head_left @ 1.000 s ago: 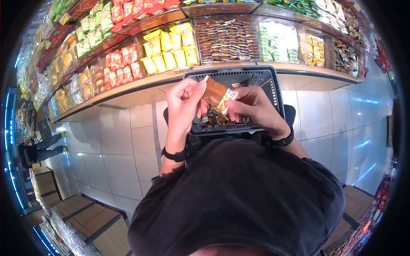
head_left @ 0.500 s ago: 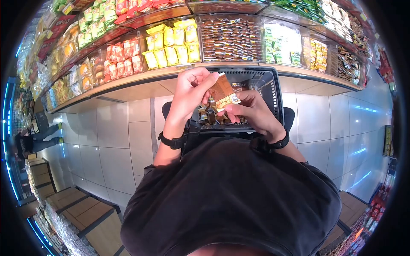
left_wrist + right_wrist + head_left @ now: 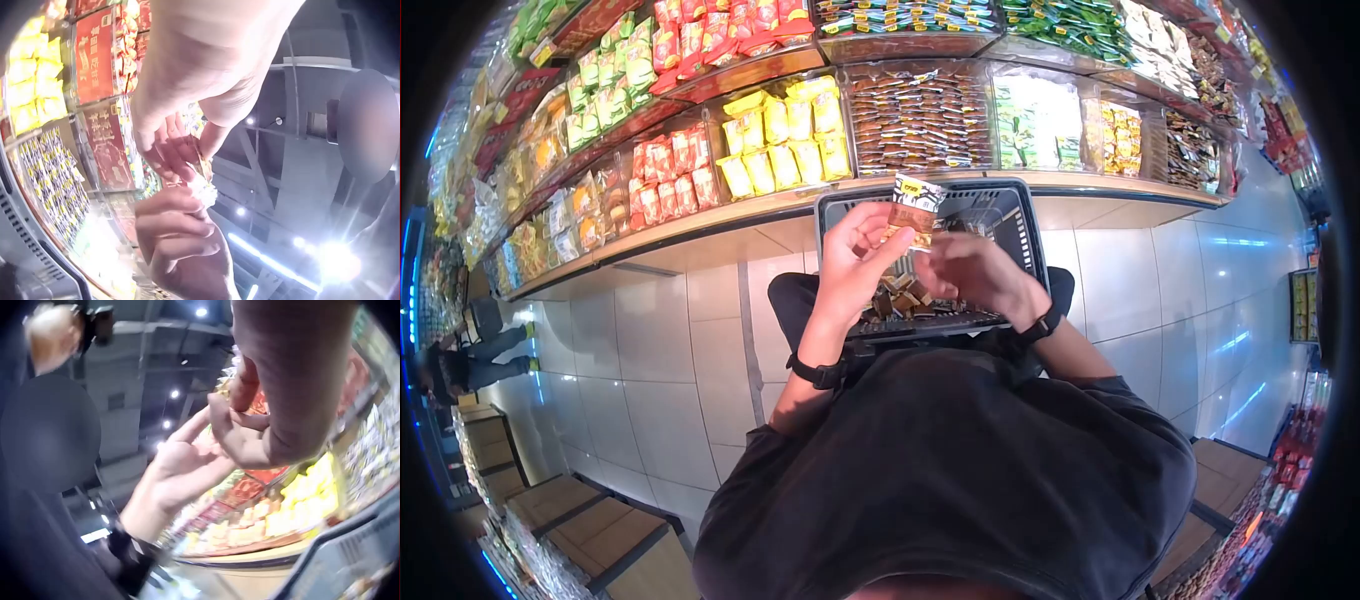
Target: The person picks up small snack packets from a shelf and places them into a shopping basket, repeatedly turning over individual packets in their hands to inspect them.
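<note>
In the head view my left hand (image 3: 855, 265) pinches a small brown snack packet (image 3: 915, 210) between thumb and fingers, its printed end pointing up and away. Just right of the packet's lower end is my right hand (image 3: 985, 275), blurred, fingers loosely bent with nothing seen between them. The left wrist view has the right hand (image 3: 181, 237) close below the left fingers, overlapping the packet's bright edge (image 3: 203, 190). Both hands are over a dark shopping basket (image 3: 1030, 225); several small brown packets (image 3: 900, 298) lie in it.
Ahead, a shelf front (image 3: 730, 212) carries bins of yellow bags (image 3: 785, 140), red bags (image 3: 670, 180) and stacked brown packets (image 3: 920, 120). Wooden crates (image 3: 600, 520) stand behind at left. Another person (image 3: 485, 360) is at the far left on the tiled floor.
The packet, held by both hands earlier, has been turned and now stands upright in the left hand alone. The right hand has let go and drawn slightly away to the right.
</note>
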{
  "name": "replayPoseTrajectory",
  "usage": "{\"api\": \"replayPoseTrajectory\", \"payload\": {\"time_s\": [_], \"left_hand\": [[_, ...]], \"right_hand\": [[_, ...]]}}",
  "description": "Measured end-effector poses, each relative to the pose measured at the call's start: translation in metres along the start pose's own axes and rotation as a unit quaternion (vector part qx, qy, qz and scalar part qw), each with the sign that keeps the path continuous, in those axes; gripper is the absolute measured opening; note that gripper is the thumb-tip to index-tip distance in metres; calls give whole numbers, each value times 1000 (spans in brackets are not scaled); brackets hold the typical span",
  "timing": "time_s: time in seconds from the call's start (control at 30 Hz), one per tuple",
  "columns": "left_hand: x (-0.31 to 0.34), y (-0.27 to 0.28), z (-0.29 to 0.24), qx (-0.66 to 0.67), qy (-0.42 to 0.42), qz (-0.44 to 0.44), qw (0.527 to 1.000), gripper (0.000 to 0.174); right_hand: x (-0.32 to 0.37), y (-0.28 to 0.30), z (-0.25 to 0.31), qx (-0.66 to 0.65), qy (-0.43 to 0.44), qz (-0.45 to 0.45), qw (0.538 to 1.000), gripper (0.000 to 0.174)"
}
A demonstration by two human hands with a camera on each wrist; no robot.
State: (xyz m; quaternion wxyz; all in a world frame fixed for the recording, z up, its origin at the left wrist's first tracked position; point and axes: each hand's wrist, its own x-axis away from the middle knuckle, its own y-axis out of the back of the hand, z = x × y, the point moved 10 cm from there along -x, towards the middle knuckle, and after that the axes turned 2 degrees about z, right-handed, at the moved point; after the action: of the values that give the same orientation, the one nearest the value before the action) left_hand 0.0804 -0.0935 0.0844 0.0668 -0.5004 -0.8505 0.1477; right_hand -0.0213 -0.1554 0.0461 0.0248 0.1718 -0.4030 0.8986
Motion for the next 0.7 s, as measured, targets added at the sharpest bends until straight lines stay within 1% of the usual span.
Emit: {"api": "replayPoseTrajectory", "payload": {"time_s": [0.03,0.07,0.1,0.13,0.17,0.2,0.23,0.3,0.33,0.37,0.43,0.47,0.5,0.57,0.6,0.63,0.7], "left_hand": [[0,6,-4,-17,-27,-14,999,26],[0,12,-1,-26,-25,-21,999,24],[2,15,2,-26,-26,-17,999,24],[2,18,8,-45,-14,-14,999,24],[1,18,14,-64,-3,-9,998,24],[1,19,18,-94,-1,-12,995,23],[-1,20,25,-102,-5,-9,995,24],[-4,24,44,-93,33,-4,995,29],[-5,25,44,-91,28,-2,995,29],[-6,33,39,-113,5,-38,993,28],[-3,52,29,-156,-40,-114,980,26],[-3,60,38,-133,-39,-108,984,23],[-3,64,42,-131,-41,-109,985,23],[-4,66,58,-95,0,-80,992,21],[-4,66,65,-76,-5,-79,994,19],[-4,65,64,-105,-8,-79,991,18],[-4,63,61,-158,-15,-77,984,17]], "right_hand": [[0,9,19,116,47,-26,992,21],[4,29,37,102,121,-143,977,28],[3,25,55,141,150,-120,971,29],[1,19,67,241,151,-117,952,27],[-1,11,78,339,150,-114,921,27],[-7,4,80,408,114,-101,900,28],[-18,6,79,456,114,-76,879,26],[-28,10,85,476,112,-73,869,27],[-32,-2,108,583,233,-52,776,27],[-33,10,124,632,228,-94,735,25],[-34,25,176,675,307,-211,636,21],[-38,37,201,681,343,-255,595,18],[-42,52,224,682,376,-298,551,16],[-64,77,254,732,442,-297,425,14],[-81,88,260,764,417,-291,397,16],[-92,102,265,765,419,-290,394,16],[-133,133,259,858,315,-271,301,29]]}}
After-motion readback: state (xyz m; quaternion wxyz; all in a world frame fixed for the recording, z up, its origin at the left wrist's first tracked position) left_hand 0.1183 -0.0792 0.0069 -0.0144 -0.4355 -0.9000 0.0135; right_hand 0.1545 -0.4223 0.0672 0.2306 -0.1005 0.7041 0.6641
